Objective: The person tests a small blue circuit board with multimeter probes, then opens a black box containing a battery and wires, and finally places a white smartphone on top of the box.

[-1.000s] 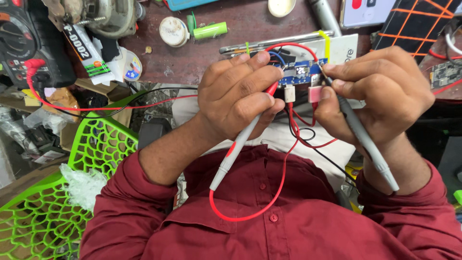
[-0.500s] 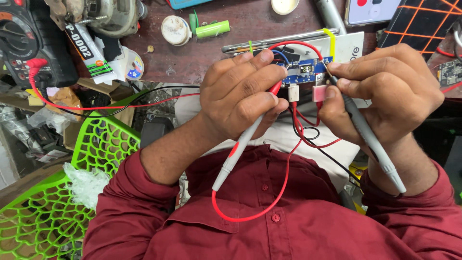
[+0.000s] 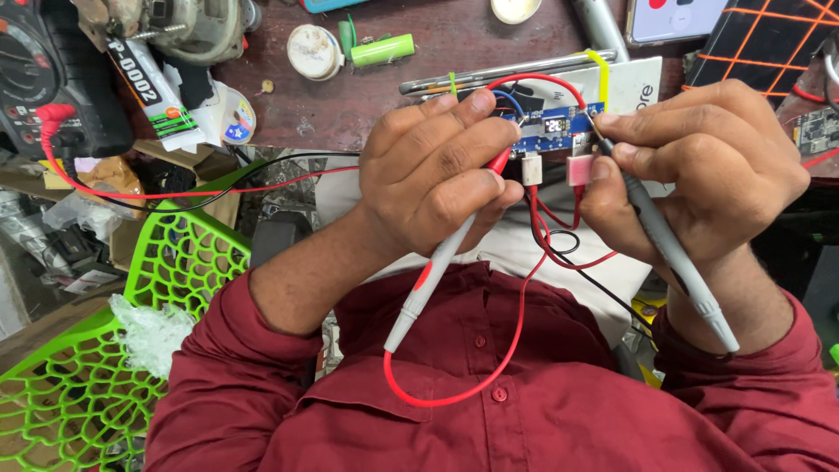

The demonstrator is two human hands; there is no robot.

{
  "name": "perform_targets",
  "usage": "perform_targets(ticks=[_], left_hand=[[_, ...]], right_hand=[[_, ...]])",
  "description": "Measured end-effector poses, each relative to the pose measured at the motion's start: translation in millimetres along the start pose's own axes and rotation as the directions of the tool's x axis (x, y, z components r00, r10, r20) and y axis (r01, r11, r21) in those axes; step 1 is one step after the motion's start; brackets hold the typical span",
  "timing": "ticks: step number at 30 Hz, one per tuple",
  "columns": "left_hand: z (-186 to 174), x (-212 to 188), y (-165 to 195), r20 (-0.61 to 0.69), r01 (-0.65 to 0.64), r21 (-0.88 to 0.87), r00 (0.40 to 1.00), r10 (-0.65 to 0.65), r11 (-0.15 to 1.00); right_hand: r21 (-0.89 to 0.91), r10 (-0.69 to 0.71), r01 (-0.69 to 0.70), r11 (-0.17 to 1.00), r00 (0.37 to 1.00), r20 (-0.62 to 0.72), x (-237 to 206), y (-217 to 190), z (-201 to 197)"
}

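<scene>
Pinched tight, left hand [image 3: 433, 175] held the red probe [image 3: 437, 262], right hand [image 3: 699, 166] gripped the grey probe [image 3: 673, 253], both tips on the board [image 3: 555, 127] at 12 o'clock.

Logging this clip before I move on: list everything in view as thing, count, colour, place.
circuit board: 1, blue, held between both hands
red probe: 1, grey and red, in left hand
black probe: 1, grey and black, in right hand
multimeter: 1, black, top left
battery cell: 1, green, top centre
round tin: 1, white, beside the cell
chair: 1, green lattice, lower left
shirt: 1, maroon, bottom
left hand: 1, grips red probe
right hand: 1, grips black probe
</scene>
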State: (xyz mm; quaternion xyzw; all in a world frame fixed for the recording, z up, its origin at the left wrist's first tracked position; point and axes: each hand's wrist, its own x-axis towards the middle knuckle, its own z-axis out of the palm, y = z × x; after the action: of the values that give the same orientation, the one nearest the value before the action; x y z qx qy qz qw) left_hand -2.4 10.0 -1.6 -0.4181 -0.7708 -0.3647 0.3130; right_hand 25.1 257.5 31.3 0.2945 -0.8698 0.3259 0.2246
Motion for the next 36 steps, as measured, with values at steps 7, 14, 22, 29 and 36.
perform_targets(ticks=[7, 14, 22, 29, 36], left_hand=[[0.2, 0.1, 0.3, 0.006, -0.001, 0.009, 1.000, 0.001, 1.000], [-0.6, 0.6, 1.6, 0.014, 0.005, 0.001, 1.000, -0.005, 1.000], [-1.6, 1.2, 2.1, 0.017, 0.001, -0.005, 1.000, -0.001, 1.000], [-2.0, 1.9, 2.6, -0.003, 0.006, -0.003, 1.000, -0.006, 1.000], [-3.2, -0.5, 1.8, 0.007, -0.006, 0.006, 1.000, 0.006, 1.000]], right_hand=[[0.016, -0.007, 0.007, 1.000, 1.000, -0.009, 0.8, 1.6, 0.2], [0.013, 0.006, -0.005, 1.000, 1.000, -0.008, 1.5, -0.8, -0.2], [-0.009, 0.039, -0.039, 0.999, 0.999, 0.018, 2.4, -7.0, -3.3], [0.022, 0.038, -0.038, 0.999, 0.999, 0.012, -0.2, -6.5, -2.2], [0.048, 0.026, -0.027, 0.999, 0.999, 0.026, -0.7, -4.9, -1.0]])
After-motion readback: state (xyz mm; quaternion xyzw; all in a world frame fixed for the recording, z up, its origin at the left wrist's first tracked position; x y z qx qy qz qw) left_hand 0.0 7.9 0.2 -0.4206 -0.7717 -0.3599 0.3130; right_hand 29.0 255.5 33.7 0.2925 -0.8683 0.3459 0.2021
